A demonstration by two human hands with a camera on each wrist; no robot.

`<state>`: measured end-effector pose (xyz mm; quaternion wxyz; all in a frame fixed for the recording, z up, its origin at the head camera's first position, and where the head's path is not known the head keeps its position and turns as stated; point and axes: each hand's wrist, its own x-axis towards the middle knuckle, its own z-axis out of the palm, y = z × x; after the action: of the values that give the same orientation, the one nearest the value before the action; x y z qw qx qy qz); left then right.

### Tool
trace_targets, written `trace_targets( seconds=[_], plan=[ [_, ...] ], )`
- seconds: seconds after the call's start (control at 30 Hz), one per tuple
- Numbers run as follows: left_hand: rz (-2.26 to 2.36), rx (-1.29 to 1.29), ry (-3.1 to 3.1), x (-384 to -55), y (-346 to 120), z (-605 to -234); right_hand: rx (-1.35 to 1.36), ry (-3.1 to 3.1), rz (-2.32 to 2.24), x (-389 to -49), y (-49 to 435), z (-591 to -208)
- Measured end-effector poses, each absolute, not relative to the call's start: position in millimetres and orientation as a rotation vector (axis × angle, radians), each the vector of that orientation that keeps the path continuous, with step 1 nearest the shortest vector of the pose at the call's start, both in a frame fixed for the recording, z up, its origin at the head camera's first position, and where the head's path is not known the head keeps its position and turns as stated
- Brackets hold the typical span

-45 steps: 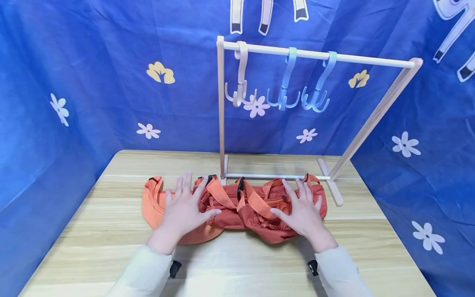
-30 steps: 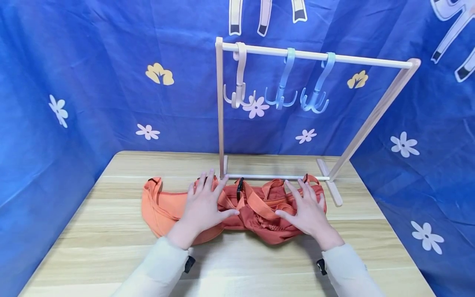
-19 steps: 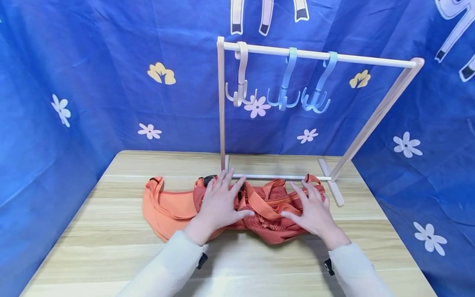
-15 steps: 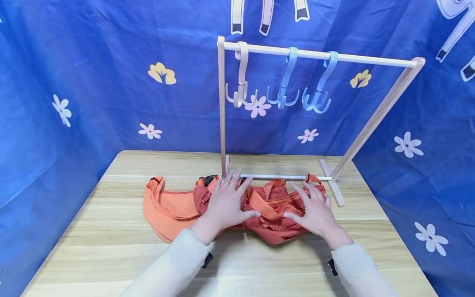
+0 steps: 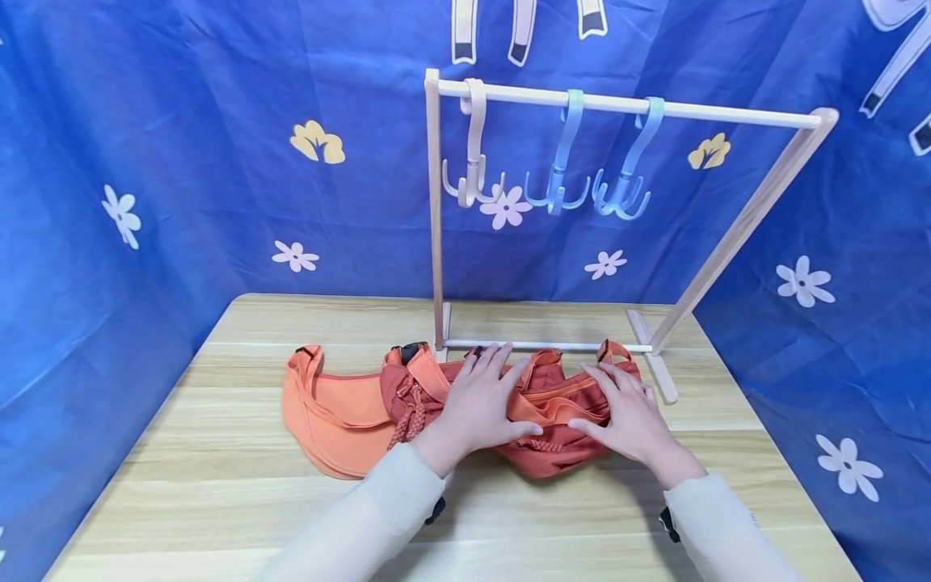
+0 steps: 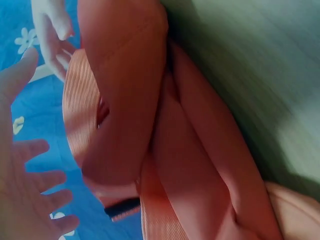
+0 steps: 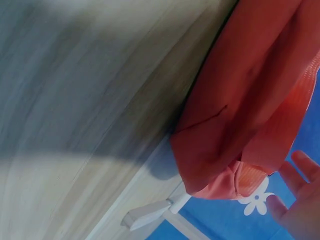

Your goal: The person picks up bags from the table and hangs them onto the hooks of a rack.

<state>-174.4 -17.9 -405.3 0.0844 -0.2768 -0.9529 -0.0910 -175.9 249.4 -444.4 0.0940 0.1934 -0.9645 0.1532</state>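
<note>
A red fabric bag (image 5: pixel 560 461) with orange straps, a zip and black buckles lies across the table. At its left an orange cloth item (image 5: pixel 334 453) with a rounded, brim-like edge and a looped band lies partly under the red fabric. My left hand (image 5: pixel 476 404), fingers straight and spread, is over the middle of the bag and hides part of it. My right hand (image 5: pixel 633 420), thumb held apart, is over the bag's right end. In the left wrist view red folds (image 6: pixel 195 165) fill the middle, beside the spread fingers. The right wrist view shows fingertips close to an orange strap (image 7: pixel 285 145).
Behind the bag stands a wooden rack (image 5: pixel 735 218). From its white top rail (image 5: pixel 698 111) hang a white hook (image 5: pixel 474 145) and two blue hooks (image 5: pixel 570 145). Its right foot (image 5: pixel 655 364) is on the pale wooden table (image 5: pixel 218 485). Blue cloth (image 5: pixel 182 162) surrounds three sides.
My left hand has slid to the right, from the orange item to the bag's middle, uncovering the bag's left end. My right hand has shifted slightly right. Bag and rack stay put.
</note>
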Motion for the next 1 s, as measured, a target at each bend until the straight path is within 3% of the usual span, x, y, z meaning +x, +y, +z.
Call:
trace_targets(
  seconds=[1.0],
  plan=[
    [-0.332,-0.869,-2.822,-172.0,20.7,-431.3,0.795,-2.809,0.540,-177.5,271.6,-457.7]
  ],
)
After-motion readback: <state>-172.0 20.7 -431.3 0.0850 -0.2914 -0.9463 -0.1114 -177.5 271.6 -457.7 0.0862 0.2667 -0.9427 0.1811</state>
